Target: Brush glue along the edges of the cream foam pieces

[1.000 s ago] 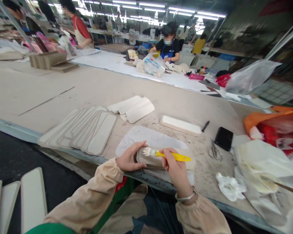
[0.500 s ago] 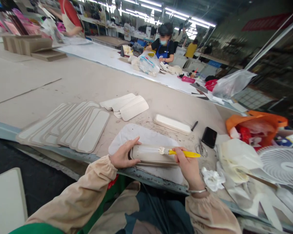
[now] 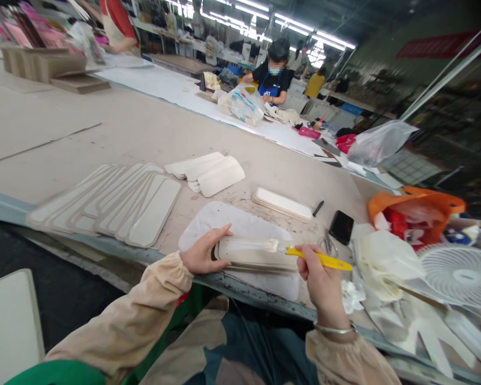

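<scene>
A stack of beige rounded panels (image 3: 260, 259) lies at the table's front edge, on a white rounded sheet (image 3: 208, 218). My left hand (image 3: 207, 250) grips the stack's left end between thumb and fingers. Held in my right hand (image 3: 319, 278) is a yellow-handled brush (image 3: 324, 259), its fingers closed round the handle. The whitish bristles touch the top panel, and a pale wet-looking streak runs left from them.
Left of me lie fanned bordered panels (image 3: 154, 211) and a pile of plain white strips (image 3: 218, 174). Beyond the stack is a narrow panel pile (image 3: 282, 204). A phone (image 3: 341, 227), scissors (image 3: 329, 245), an orange bag (image 3: 417, 206) and a white fan (image 3: 460, 275) stand right. A co-worker (image 3: 273, 77) works opposite.
My right hand has moved right along the top panel with the brush, and the streak behind the bristles is longer. My left hand stays on the stack's end.
</scene>
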Motion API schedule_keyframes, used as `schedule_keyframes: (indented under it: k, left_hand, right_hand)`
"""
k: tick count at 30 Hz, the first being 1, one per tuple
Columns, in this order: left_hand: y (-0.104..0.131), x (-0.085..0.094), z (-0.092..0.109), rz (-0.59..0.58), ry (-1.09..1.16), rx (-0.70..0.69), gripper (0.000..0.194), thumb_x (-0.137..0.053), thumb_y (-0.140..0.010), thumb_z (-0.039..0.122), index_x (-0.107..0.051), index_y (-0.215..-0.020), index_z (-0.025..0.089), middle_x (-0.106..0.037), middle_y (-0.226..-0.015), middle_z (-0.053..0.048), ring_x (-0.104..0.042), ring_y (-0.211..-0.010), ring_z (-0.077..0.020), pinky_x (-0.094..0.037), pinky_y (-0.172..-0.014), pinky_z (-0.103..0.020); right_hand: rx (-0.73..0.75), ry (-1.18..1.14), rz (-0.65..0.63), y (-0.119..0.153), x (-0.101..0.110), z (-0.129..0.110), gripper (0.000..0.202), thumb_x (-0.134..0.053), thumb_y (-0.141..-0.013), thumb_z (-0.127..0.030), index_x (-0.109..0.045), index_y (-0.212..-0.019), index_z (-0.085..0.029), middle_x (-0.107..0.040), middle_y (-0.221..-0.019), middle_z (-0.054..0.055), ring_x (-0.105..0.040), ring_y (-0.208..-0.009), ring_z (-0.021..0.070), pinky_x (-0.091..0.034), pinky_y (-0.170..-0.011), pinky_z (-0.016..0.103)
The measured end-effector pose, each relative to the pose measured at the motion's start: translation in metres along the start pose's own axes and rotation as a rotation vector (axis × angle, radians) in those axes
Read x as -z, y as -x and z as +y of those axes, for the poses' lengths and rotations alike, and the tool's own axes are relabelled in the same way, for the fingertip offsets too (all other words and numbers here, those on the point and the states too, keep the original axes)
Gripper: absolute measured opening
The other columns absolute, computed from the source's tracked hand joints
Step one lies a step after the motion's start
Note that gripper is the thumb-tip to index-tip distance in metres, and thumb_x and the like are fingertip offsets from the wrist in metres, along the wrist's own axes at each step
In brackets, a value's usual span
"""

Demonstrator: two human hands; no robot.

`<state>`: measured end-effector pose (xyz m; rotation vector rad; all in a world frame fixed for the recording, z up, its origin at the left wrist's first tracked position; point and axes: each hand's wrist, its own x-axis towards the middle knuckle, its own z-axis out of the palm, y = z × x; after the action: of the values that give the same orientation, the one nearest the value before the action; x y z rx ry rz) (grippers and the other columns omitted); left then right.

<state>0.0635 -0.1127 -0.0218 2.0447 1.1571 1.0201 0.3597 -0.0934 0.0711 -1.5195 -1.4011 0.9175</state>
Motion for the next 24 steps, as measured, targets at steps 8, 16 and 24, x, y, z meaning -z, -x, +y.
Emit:
schedule_keyframes:
  k: [8,16,24]
  left_hand:
    - [0.001,-0.001,-0.003,0.009,0.027,0.008,0.100,-0.074,-0.074,0.039,-0.017,-0.154,0.021,-0.054,-0.136,-0.014,-0.052,-0.123,-0.0289,-0.039,-0.108,-0.043]
    - [-0.001,0.000,0.000,0.021,0.001,0.000,0.100,-0.074,-0.074,0.037,-0.016,-0.154,0.022,-0.056,-0.133,-0.012,-0.053,-0.121,-0.0286,-0.039,-0.107,-0.043]
    - [-0.002,0.000,0.002,0.008,-0.038,-0.011,0.097,-0.072,-0.076,0.035,-0.015,-0.154,0.024,-0.056,-0.133,-0.012,-0.054,-0.120,-0.0283,-0.041,-0.106,-0.043]
  right_hand:
    - [-0.189,-0.336,-0.333,0.021,-0.085,-0.006,0.039,-0.060,-0.081,-0.057,-0.062,-0.080,-0.019,-0.045,-0.045,-0.007,-0.034,-0.040,0.0087,-0.025,-0.040,0.022]
    - [-0.150,-0.073,-0.240,0.003,-0.029,0.012,0.038,-0.060,-0.082,-0.057,-0.065,-0.081,-0.020,-0.049,-0.047,-0.004,-0.047,-0.046,0.0133,-0.032,-0.042,0.024]
    - [-0.058,0.221,-0.058,-0.013,0.035,0.024,0.043,-0.056,-0.082,-0.060,-0.067,-0.081,-0.019,-0.052,-0.048,-0.002,-0.048,-0.045,0.0154,-0.036,-0.046,0.027]
